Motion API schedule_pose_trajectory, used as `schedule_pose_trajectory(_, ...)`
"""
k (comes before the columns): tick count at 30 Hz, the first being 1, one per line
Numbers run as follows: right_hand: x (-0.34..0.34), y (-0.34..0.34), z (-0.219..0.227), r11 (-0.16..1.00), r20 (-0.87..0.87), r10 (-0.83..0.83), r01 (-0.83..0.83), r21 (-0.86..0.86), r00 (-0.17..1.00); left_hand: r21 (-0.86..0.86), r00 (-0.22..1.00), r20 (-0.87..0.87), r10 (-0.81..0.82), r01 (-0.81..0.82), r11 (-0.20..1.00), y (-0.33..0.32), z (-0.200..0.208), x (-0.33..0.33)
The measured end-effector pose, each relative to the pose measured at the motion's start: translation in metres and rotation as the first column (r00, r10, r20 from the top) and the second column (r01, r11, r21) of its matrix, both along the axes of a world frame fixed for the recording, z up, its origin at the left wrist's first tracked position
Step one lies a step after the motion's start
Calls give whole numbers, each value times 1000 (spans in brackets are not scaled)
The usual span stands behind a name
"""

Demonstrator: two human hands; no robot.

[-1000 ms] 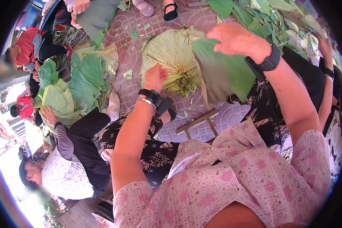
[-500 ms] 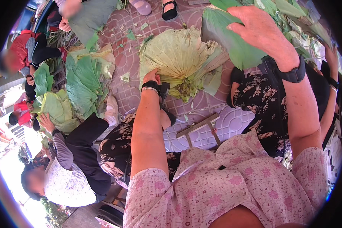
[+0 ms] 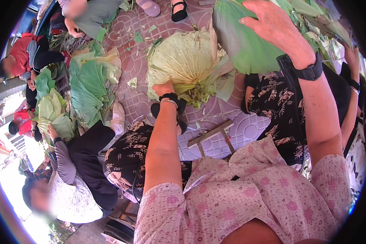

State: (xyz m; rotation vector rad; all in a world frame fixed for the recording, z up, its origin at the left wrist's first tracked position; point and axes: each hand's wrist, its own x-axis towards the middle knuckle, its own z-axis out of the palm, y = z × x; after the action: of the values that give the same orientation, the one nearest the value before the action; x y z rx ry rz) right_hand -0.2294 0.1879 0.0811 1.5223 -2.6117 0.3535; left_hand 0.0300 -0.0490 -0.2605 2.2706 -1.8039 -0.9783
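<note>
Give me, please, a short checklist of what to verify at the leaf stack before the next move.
1. Right hand at the green leaf: ok.
2. Firm grip there: cannot tell.
3. Left hand at the pale leaf stack: ok, lower left edge.
4. Left-hand pinch: cannot tell.
5. Paving free of leaf scraps: not ok, some lie left of the stack.
6. Grey-sleeved co-worker's hand away from the stack: ok, at a leaf bundle.

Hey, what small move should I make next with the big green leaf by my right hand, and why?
I'd probably ease the green leaf leftward over the pale leaf stack: your right hand is at that leaf, which shows mostly right of the stack, while your left hand is at the stack's near left edge, seemingly well placed to steady it.
</note>
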Motion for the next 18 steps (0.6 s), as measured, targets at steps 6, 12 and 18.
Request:
schedule_pose_trajectory(6,-1,-9,-5,988,210,39,-6,-154,977,-31,622,240,-746,772,634,11,23,3)
schedule_pose_trajectory(12,1,-17,5,963,672,59,134,-232,739,-174,651,-122,-750,730,661,-11,59,-26)
schedule_pose_trajectory(18,-1,-21,-2,980,876,147,53,-192,459,-581,288,-541,-790,551,599,19,255,-84)
